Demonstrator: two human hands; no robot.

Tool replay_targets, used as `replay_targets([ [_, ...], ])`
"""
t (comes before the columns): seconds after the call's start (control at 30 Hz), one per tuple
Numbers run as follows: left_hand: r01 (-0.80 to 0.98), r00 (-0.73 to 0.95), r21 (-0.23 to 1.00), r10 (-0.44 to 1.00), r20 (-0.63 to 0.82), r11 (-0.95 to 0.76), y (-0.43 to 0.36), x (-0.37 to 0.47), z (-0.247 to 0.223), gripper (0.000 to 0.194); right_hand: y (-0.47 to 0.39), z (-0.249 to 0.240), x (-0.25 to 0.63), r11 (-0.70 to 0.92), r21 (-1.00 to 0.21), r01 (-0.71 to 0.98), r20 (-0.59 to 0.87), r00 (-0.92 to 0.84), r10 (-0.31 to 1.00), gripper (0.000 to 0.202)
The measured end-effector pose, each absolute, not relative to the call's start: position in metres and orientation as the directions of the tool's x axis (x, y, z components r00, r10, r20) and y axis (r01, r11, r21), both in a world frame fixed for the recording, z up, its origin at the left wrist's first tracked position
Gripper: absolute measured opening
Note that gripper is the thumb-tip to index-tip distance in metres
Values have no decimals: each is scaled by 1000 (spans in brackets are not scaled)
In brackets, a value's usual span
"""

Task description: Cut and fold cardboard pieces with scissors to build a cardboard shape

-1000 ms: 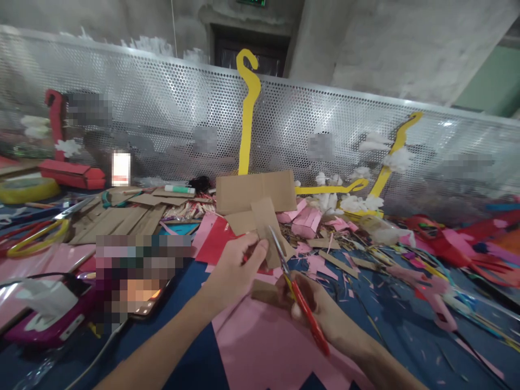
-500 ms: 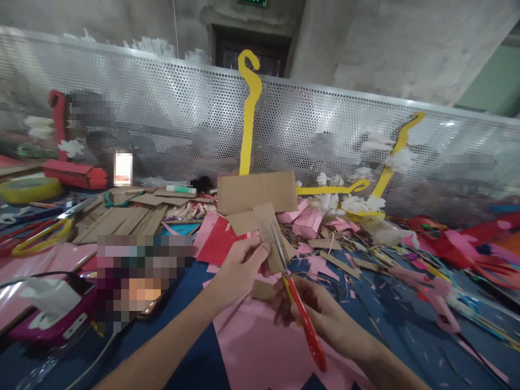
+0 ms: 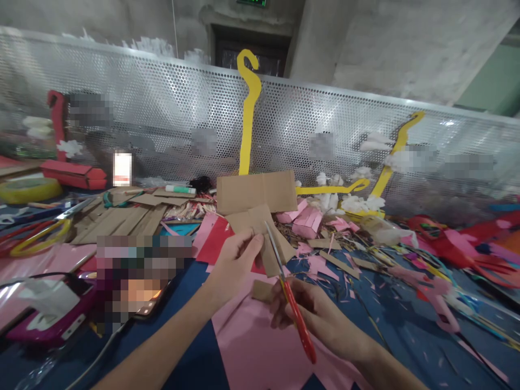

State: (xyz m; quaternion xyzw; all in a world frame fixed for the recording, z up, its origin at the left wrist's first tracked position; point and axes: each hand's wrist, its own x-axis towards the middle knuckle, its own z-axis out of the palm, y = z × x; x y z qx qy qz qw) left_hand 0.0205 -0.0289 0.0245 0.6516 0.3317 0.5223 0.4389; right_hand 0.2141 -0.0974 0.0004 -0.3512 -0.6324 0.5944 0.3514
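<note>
My left hand [image 3: 239, 257] pinches a small piece of brown cardboard [image 3: 270, 259] between thumb and fingers. Scissors with red and yellow handles [image 3: 299, 322] are in my right hand [image 3: 303, 306], their blades lying along the cardboard and pointing up and away. A short cardboard bit [image 3: 262, 291] shows beside my right fingertips. Beneath both hands lies a large pink sheet [image 3: 260, 341]. Just beyond them, a wide cardboard piece [image 3: 257, 192] stands in front of a tall yellow hook shape [image 3: 248, 119].
Cardboard strips [image 3: 122, 219], a tape roll [image 3: 30, 189] and a purple box [image 3: 51, 319] are on the left. Pink scraps [image 3: 319, 266] and a pink glue gun [image 3: 441, 300] lie to the right on the blue table [image 3: 353, 330]. A perforated metal panel [image 3: 162, 114] runs across the back.
The scissors and the held cardboard have shifted slightly left, and the cardboard's tilt has changed a little. My left hand has also moved slightly left.
</note>
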Motion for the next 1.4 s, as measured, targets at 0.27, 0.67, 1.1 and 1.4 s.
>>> replay_targets([
  [0.27, -53, 240, 921, 890, 387, -386, -30, 21, 25, 38, -97, -3, 214, 51, -998, 22, 32, -509, 860, 40],
  [0.67, -84, 262, 925, 887, 380, -372, -30, 22, 22, 39, -94, -10, 212, 48, -999, 1, 42, -448, 893, 34],
  [1.1, -65, 417, 941, 848, 327, -331, -32, 22, 19, 42, -95, -19, 220, 37, -998, -56, 60, -482, 874, 39],
  [1.4, -93, 397, 946, 860, 320, -309, -33, 21, 22, 39, -97, -13, 216, 49, -997, -56, 71, -517, 853, 36],
])
